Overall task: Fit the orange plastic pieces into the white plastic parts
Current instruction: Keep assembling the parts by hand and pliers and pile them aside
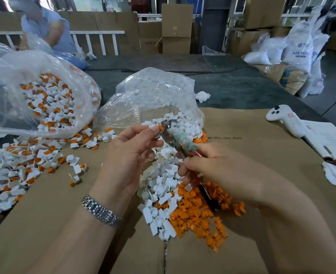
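As pliers (175,135) clamp, orange piece (160,127) half-hidden

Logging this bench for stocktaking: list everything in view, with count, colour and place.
assembled pile: many, white and orange, left on the cardboard
assembled bag: one, clear, far left
white bag: one, clear, centre
white parts: many, white, loose at centre
orange pieces: many, orange, right of the white parts
cardboard: one sheet, brown, under everything
controller: one, white, right
papers: few, white, far right
boxes: several, brown, background
pliers: one, wrapped jaws, in right hand
left hand: pinches a part
right hand: grips the pliers
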Tool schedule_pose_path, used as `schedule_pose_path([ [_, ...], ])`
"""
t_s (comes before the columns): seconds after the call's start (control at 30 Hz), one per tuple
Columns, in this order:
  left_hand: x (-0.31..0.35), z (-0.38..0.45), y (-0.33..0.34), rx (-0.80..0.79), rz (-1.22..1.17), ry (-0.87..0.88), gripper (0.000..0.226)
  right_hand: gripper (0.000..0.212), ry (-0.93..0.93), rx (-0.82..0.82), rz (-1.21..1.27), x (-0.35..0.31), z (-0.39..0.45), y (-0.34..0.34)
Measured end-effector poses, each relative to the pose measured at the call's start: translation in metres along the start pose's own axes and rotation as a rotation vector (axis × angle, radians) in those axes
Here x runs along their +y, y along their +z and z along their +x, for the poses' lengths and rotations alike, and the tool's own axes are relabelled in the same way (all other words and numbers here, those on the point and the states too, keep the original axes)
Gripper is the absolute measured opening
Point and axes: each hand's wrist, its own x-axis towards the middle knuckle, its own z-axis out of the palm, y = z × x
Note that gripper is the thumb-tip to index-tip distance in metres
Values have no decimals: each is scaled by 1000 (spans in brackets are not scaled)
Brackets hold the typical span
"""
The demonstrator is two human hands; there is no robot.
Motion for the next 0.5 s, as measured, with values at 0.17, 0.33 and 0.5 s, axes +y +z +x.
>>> schedule_pose_path([
  [0.17,0,-1,1,19,34,18,19,26,-4,-20,-71,-4,-1,5],
  [0.33,-1,-2,3,50,67,21,18,40,-41,71,-190,-7,1,17],
  [0.5,-2,-3,5,74,58,-4,18,39,-19,189,-315,-7,7,28],
])
